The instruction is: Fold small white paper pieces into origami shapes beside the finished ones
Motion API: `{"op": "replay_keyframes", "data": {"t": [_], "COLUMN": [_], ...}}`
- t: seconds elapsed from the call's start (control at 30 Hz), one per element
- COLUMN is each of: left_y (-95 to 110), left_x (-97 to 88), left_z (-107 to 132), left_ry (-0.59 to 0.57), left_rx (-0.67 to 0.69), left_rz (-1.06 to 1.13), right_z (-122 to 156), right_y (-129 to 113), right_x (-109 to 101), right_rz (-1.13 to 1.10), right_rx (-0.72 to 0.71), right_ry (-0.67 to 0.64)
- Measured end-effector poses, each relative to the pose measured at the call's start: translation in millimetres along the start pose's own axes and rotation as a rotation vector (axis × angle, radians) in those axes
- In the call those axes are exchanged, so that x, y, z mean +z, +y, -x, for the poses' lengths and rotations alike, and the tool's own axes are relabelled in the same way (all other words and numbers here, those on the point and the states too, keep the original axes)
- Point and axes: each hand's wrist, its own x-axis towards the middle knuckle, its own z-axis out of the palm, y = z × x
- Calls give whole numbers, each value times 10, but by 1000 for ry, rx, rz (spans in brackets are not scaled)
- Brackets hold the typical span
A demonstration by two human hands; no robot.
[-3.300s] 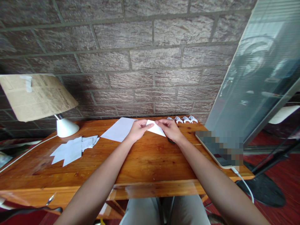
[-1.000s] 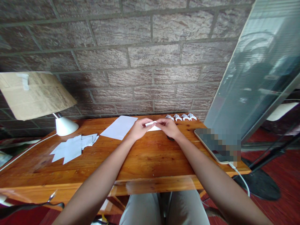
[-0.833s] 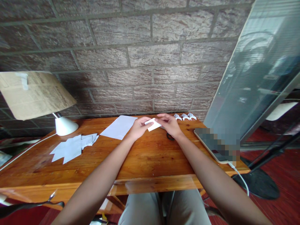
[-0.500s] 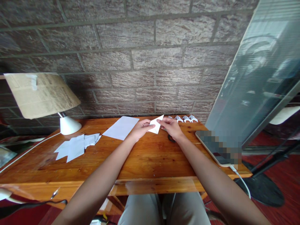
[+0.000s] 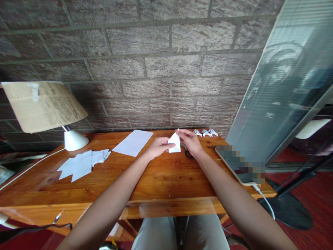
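A small piece of folded white paper (image 5: pixel 174 141) is held between both hands above the far part of the wooden table. My left hand (image 5: pixel 159 146) pinches its left side, thumb laid across the front. At the paper's upper right corner, my right hand (image 5: pixel 191 140) grips with thumb and fingertips. Partly hidden by the right hand, black-handled scissors (image 5: pixel 188 155) lie on the table. Beyond that hand, several folded paper pieces (image 5: pixel 206 133) stand in a row by the wall.
A white sheet (image 5: pixel 133 142) lies left of my hands, with a pile of cut paper (image 5: pixel 82 165) further left. A lamp (image 5: pixel 75 139) with a newspaper shade stands at the back left. On the right edge rests a tablet (image 5: pixel 235 165) with a charging cable (image 5: pixel 267 201).
The folded paper has been turned in my hands from a slanted position to a more upright one. Both hands stay on it, and more of the scissors shows.
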Motion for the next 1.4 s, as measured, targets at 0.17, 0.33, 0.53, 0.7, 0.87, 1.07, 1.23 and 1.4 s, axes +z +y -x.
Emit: {"op": "replay_keyframes", "data": {"t": [0.17, 0.33, 0.53, 0.7, 0.87, 1.07, 1.23, 1.4], "left_y": [1, 5, 80, 61, 45, 14, -44, -30], "left_x": [3, 34, 67, 46, 30, 0, -15, -5], "left_z": [-2, -1, 26, 21, 14, 9, -1, 9], "left_ry": [19, 36, 37, 59, 79, 46, 47, 36], "left_rx": [8, 53, 72, 103, 127, 132, 131, 121], "left_rz": [-38, -53, -147, -234, -303, -307, -348, -343], "right_z": [6, 12, 24, 29, 8, -13, 14, 1], "right_y": [-10, -19, -22, -36, -20, 7, -59, -73], "right_x": [2, 3, 16, 13, -17, -24, -17, -36], "right_rz": [-27, -28, -2, -27, -40, -105, -117, -89], "right_rx": [3, -9, -11, -2, 2, 25, 59, 39], "right_ry": [17, 0, -47, -45, -76, -99, -41, 3]}}
